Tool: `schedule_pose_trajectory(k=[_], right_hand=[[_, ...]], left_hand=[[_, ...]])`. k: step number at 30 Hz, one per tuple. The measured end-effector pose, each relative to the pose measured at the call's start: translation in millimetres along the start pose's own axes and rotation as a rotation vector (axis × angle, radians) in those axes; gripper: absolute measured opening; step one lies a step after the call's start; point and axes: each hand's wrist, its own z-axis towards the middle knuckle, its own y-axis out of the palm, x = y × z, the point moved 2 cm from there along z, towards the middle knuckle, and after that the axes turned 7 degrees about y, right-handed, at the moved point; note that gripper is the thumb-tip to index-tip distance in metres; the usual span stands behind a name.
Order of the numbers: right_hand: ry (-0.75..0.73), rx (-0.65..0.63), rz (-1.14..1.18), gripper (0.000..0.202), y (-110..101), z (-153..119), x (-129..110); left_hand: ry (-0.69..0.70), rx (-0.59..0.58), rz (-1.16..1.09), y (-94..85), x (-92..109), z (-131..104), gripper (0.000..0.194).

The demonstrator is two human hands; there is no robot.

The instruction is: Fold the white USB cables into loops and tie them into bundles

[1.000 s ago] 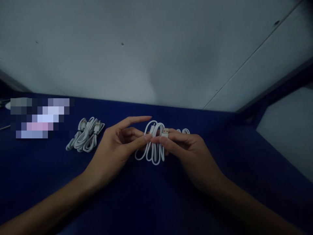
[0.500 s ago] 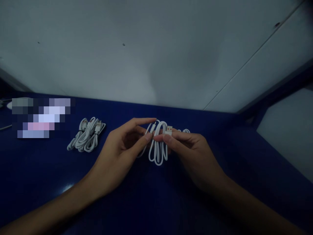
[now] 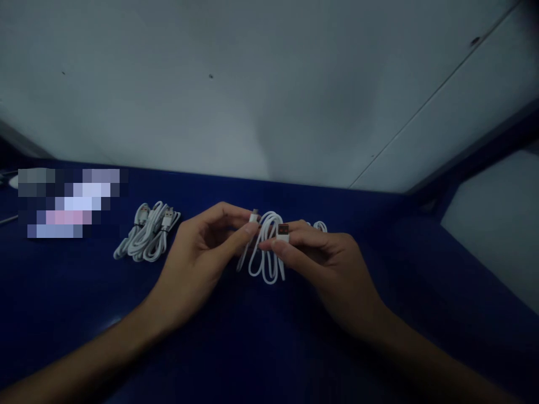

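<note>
A white USB cable (image 3: 269, 264), gathered in loops, hangs between my two hands above the blue table. My left hand (image 3: 210, 247) pinches its small connector end (image 3: 254, 216) between thumb and fingers, with the metal tip pointing up. My right hand (image 3: 320, 252) grips the loops near the large USB plug (image 3: 283, 231), whose orange-lined opening shows above my thumb. Part of the loops is hidden behind my right fingers.
Several bundled white cables (image 3: 151, 233) lie to the left on the blue table (image 3: 252, 348). More white cable (image 3: 320, 226) shows just behind my right hand. A blurred-out object (image 3: 73, 205) lies far left. A pale wall (image 3: 202, 123) rises behind the table.
The small connector has turned upright in my left hand and moved slightly left. The USB plug has turned so its opening faces me, and the loops have spread a little.
</note>
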Motion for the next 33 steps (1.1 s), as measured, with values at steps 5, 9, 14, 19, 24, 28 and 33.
schedule_pose_trajectory(k=[5, 9, 14, 19, 24, 28, 33], right_hand=[[0.001, 0.051, 0.002, 0.012, 0, 0, 0], [0.039, 0.081, 0.044, 0.012, -1, 2, 4], [0.081, 0.099, 0.011, 0.013, -5, 4, 10], [0.172, 0.014, 0.056, 0.024, -3, 4, 13], [0.223, -0.053, 0.087, 0.036, 0, 5, 13], [0.215, -0.106, 0.080, 0.036, -1, 5, 14], [0.208, -0.158, 0.117, 0.034, -2, 6, 15]], left_hand=[[-0.101, -0.066, -0.114, 1.2, -3, 0, 0.014], [-0.129, -0.143, -0.215, 3.0, -6, 1, 0.014], [-0.126, -0.139, -0.264, 2.4, -9, 1, 0.014], [-0.136, -0.113, -0.273, 2.0, -11, 1, 0.015], [-0.170, -0.128, -0.322, 3.4, -11, 0, 0.015], [-0.186, -0.135, -0.315, 2.7, -12, 0, 0.015], [-0.182, -0.125, -0.315, 2.0, -14, 0, 0.012]])
